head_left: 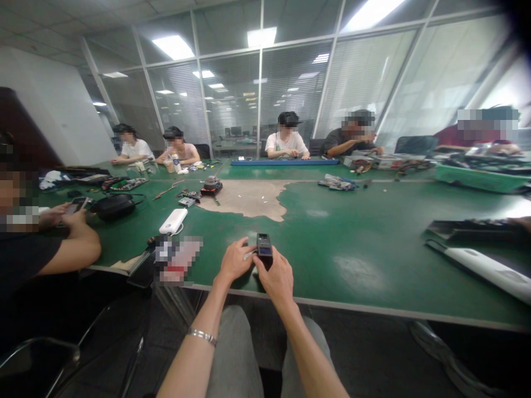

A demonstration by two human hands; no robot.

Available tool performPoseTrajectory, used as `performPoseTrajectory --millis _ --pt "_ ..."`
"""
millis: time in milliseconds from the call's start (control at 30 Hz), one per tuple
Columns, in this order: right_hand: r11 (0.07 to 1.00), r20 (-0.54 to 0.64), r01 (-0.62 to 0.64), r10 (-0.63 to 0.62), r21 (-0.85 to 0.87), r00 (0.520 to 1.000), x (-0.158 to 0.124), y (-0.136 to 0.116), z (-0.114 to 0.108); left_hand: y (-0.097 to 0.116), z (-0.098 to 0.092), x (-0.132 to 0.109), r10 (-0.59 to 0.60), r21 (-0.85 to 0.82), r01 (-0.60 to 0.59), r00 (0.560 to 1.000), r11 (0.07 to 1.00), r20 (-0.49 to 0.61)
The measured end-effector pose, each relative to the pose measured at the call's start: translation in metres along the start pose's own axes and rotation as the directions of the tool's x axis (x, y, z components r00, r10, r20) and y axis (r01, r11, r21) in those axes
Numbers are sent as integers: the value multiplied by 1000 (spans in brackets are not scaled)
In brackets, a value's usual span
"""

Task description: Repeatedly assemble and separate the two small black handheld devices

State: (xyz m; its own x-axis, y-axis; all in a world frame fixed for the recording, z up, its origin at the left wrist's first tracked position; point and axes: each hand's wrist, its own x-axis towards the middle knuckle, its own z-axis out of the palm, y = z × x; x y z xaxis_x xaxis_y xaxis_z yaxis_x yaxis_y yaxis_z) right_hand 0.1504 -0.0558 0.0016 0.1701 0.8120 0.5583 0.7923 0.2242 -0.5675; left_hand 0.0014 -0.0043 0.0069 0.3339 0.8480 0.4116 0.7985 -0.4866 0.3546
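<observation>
At the near edge of the green table, a small black box-shaped device with a little screen (264, 250) is held upright in front of me. My right hand (279, 279) is closed round its right side and lower part, with the thumb along the near face. To its left is my left hand (237, 260), fingers stretched out and apart, their tips at or touching the device's left side. A small pale spot shows by the left fingertips; I cannot tell what it is. The underside of the device is hidden by my right hand.
On the green table (315, 260) lie a white power bank (173, 221), a black pouch (114, 205), a brown worn patch (249, 199) and a long white object (489, 268). A green basket (477, 179) stands at right. Several people sit around; one at left holds a phone (77, 205).
</observation>
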Motion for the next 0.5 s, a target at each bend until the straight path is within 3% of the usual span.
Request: performPoseTrajectory --millis 500 --pt "1000 26 0 0 2 1000 0 0 1 -4 4 2 -25 -9 25 999 1000 -47"
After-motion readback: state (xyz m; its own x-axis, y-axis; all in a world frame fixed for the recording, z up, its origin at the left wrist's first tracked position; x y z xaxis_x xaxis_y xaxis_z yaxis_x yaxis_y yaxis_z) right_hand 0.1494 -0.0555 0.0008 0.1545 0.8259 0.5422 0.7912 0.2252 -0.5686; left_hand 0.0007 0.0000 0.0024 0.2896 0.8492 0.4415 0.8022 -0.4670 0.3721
